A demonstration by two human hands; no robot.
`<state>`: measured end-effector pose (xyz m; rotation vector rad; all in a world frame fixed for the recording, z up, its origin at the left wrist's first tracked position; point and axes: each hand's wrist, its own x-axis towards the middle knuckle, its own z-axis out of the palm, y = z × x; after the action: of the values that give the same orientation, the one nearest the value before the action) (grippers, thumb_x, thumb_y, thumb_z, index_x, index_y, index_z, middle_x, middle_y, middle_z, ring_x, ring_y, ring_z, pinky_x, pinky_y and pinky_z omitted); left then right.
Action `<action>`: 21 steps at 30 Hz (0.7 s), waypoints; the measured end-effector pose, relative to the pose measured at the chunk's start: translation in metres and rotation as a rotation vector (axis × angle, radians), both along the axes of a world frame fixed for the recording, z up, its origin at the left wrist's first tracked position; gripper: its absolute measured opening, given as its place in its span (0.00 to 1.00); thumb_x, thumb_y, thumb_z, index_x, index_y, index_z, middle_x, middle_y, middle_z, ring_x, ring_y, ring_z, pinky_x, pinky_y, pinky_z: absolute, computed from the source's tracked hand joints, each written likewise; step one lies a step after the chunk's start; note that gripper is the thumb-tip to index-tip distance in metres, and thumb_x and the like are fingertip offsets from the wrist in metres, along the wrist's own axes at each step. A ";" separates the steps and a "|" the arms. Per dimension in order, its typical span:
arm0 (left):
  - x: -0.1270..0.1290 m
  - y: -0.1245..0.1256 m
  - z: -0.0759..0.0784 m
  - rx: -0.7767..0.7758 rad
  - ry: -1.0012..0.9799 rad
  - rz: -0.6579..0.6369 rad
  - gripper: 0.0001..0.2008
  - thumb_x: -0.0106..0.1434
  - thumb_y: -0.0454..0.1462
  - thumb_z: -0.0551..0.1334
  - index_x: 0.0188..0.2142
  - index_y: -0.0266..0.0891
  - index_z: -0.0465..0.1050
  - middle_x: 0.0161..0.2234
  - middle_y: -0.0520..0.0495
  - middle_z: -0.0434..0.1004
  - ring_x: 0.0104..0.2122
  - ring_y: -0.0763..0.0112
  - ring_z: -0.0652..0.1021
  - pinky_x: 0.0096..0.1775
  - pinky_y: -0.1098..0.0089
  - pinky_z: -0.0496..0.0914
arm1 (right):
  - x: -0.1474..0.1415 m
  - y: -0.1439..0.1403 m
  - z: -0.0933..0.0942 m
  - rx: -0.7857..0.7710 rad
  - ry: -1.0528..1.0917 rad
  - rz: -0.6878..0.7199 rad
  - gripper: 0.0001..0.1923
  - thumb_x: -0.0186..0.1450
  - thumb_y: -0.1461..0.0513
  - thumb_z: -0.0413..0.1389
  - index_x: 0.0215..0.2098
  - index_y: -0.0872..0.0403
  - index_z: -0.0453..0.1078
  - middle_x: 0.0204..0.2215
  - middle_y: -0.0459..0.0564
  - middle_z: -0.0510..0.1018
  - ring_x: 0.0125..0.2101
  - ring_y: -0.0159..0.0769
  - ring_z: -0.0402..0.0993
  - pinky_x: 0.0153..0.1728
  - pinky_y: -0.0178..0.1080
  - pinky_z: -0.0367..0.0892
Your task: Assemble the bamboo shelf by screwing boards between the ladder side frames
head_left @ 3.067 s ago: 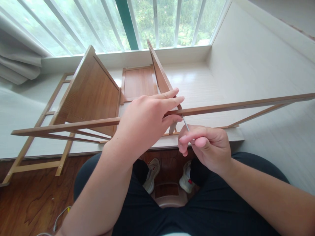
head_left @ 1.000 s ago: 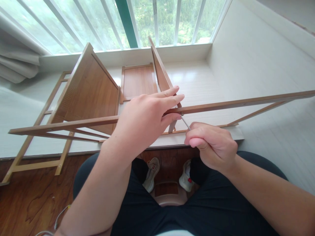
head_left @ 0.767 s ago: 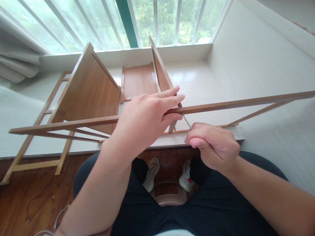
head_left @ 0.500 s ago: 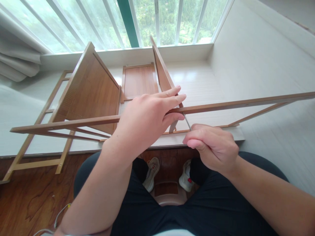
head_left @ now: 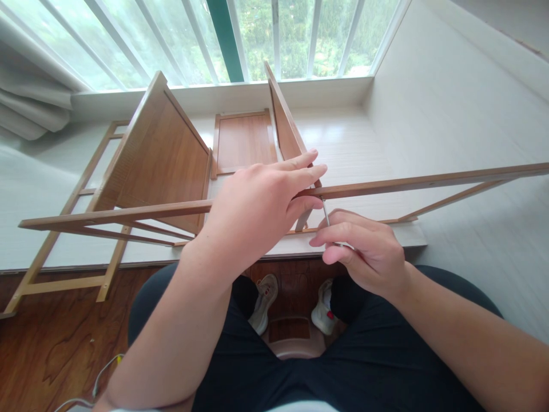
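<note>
Left hand (head_left: 257, 212) lies clasped over the long wooden rail (head_left: 407, 184), bracing it against the upright panel (head_left: 285, 123) on the white ledge (head_left: 351, 149); right hand (head_left: 364, 252) pinches a thin metal key (head_left: 326, 214), tip under the rail joint.

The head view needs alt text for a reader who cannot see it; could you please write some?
Seen from above, a seated person's left hand grips a long wooden rail of a part-built wooden shelf frame, while the right hand pinches a thin metal tool whose tip meets the rail's underside. Brown panels stand on a pale ledge below a barred window.
</note>
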<state>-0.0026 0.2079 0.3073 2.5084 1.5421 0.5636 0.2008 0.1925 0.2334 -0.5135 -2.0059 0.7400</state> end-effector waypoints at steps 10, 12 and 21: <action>0.000 0.000 -0.001 0.006 0.008 -0.006 0.14 0.69 0.40 0.62 0.53 0.51 0.79 0.65 0.54 0.72 0.50 0.58 0.83 0.52 0.62 0.77 | 0.002 0.005 -0.005 -0.090 0.047 0.080 0.18 0.76 0.53 0.51 0.47 0.58 0.75 0.34 0.53 0.74 0.34 0.37 0.71 0.39 0.43 0.69; 0.000 0.000 -0.001 0.002 0.018 -0.005 0.14 0.69 0.40 0.62 0.53 0.52 0.79 0.65 0.55 0.72 0.50 0.58 0.83 0.52 0.62 0.77 | 0.003 0.006 -0.008 -0.102 0.058 0.093 0.15 0.76 0.54 0.52 0.47 0.57 0.74 0.34 0.53 0.74 0.34 0.37 0.71 0.38 0.42 0.69; 0.000 0.000 -0.001 0.015 0.028 -0.006 0.15 0.69 0.39 0.63 0.53 0.51 0.79 0.65 0.55 0.71 0.49 0.58 0.84 0.51 0.61 0.78 | 0.003 0.001 -0.014 -0.151 0.169 0.088 0.07 0.69 0.65 0.62 0.46 0.55 0.73 0.35 0.49 0.78 0.37 0.37 0.77 0.39 0.43 0.74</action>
<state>-0.0030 0.2082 0.3065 2.5415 1.5458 0.5427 0.2038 0.1940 0.2190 -0.4360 -1.8335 0.9624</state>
